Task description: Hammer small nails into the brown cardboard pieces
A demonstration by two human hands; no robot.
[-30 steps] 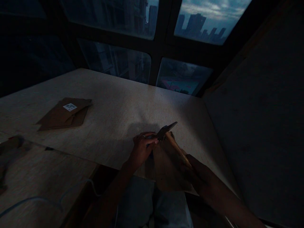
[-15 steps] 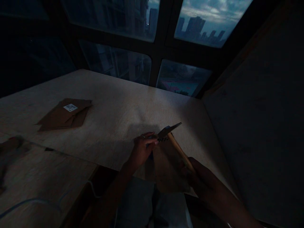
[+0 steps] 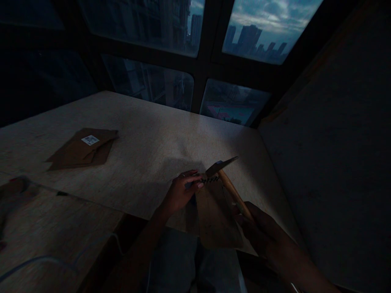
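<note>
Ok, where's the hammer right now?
In the head view, the hammer is just right of centre, low in the picture: the right hand grips its handle, and its head is near the left hand.

Left hand (image 3: 182,191) pinching at thumb and forefinger, right hand (image 3: 255,224) curled tight

And over on the left, a flat stack of brown cardboard pieces (image 3: 73,156) rests on the pale, mottled tabletop (image 3: 146,130), white printed label (image 3: 90,140) facing up! Nearer, a thin pale-blue cable (image 3: 39,259) curls. Behind, the dark-framed glass window (image 3: 198,67) shows grey high-rise towers (image 3: 249,37) beneath cloudy blue sky (image 3: 275,16)!
</note>
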